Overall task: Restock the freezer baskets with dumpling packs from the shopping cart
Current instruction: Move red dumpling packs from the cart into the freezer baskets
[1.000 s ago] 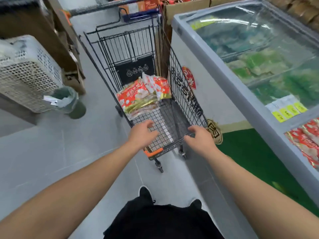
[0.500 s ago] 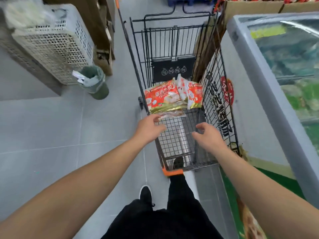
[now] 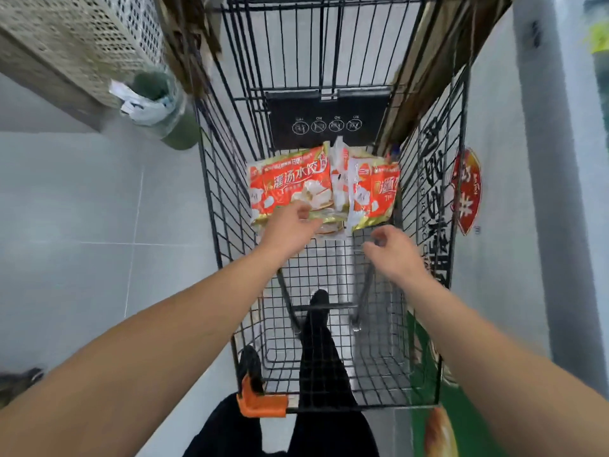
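Shopping cart (image 3: 227, 192) — black wire mesh, rectangular grid floor, upright bars at the far end, a dark plastic panel with four round white pictograms fixed low on that end. An orange plastic corner guard (image 3: 260, 405) caps the near left corner. Printed signs hang on the outside of the right wall, one of them red and oval.

Dumpling packs (image 3: 290, 183) — glossy plastic pouches, red-orange with gold edging and white characters, dumplings pictured on the front. They lie bunched at the far end of the cart floor, just below the dark panel: one broad pack on the left, a second (image 3: 374, 192) on the right, with pale crumpled film between and beneath them.

Left hand (image 3: 288, 227) — reached into the cart, lying over the near edge of the left pack. Fingers loosely bent; whether they grasp the film cannot be told through the blur.

Right hand (image 3: 397, 253) — inside the cart, near the right pack but apart from it, above bare mesh. Fingers loosely curled, holding nothing.

Surroundings — grey floor tiles (image 3: 82, 209), smooth and matt. A perforated cream plastic crate (image 3: 82, 37) at upper left; beside it a dark green round bin (image 3: 164, 110) lined with a thin bag and holding white paper scraps. A pale grey freezer cabinet (image 3: 534, 159) stands along the right, its side smooth, with green graphics low down. Dark trousers and a black shoe show through the mesh.
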Available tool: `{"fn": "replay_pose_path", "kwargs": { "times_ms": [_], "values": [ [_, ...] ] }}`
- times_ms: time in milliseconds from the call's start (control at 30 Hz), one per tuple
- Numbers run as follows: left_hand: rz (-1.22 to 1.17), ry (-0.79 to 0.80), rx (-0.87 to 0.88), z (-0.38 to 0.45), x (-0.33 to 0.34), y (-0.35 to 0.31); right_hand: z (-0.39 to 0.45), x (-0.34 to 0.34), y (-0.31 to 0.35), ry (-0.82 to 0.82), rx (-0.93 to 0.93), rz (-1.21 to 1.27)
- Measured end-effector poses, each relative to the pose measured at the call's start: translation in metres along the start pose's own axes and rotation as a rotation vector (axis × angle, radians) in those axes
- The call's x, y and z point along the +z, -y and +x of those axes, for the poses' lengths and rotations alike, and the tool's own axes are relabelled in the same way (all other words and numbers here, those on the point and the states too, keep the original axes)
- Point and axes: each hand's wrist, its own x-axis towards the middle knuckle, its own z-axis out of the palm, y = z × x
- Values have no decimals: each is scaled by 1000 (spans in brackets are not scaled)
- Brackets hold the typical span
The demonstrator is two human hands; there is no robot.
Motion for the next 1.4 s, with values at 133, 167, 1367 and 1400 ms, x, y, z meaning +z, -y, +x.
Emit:
{"fn": "replay_pose_path", "kwargs": {
  "times_ms": [133,167,1367,1400],
  "values": [
    [35,3,1,58,36,-18,46,-5,-12,18,25,100],
    [36,0,-8,74,48,-23,58,-5,-17,15,46,137],
    [-613,-333,-302,144,31,70,169,36,-26,-103,335,681],
    [-641,-344,-334,144,29,74,175,37,-24,-85,335,724]
  ]
}}
